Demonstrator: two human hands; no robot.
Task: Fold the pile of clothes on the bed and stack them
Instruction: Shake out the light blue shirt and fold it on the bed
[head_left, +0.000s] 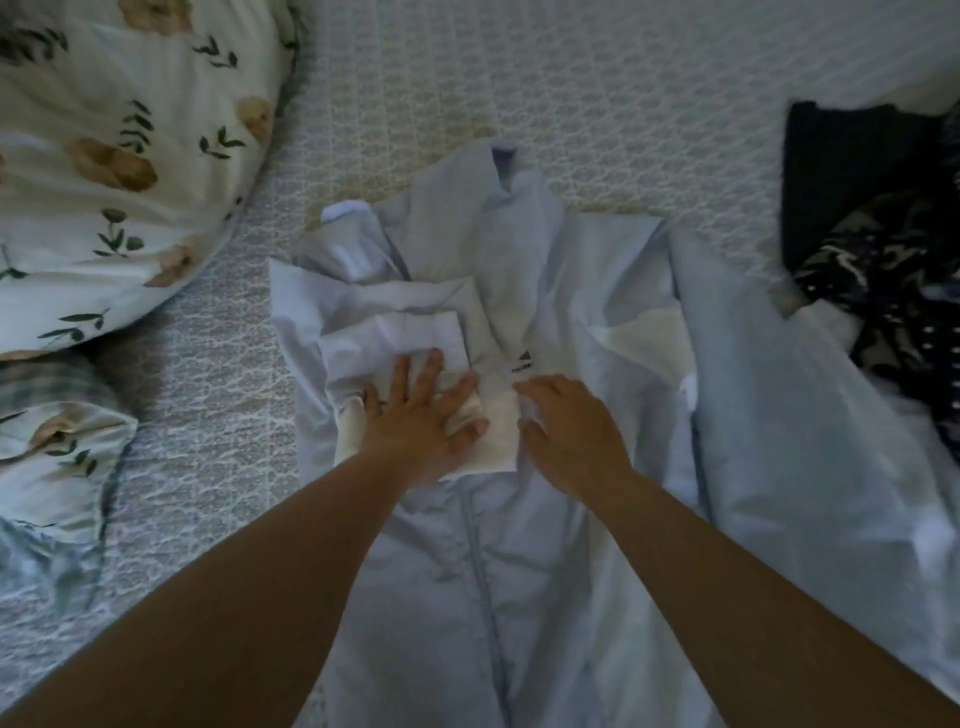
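My left hand (421, 410) flat on folded sleeve (395, 338); right hand (566, 431) pinching pale blue shirt (649, 364) — cuff likely springs open once I lift, fabric slippery

one light-blue shirt (519, 519), two floral pillows (104, 156), one dark clothes pile (883, 249), two hands (421, 415).

A bed takes up the whole view, covered by a pale quilted bedspread (597, 93) with a fine lace-like pattern. A white floral pillow (119, 171) with tan blossoms and dark green leaves lies at upper left, and a matching floral duvet (57, 467) bunches below it. The light is dim and soft.
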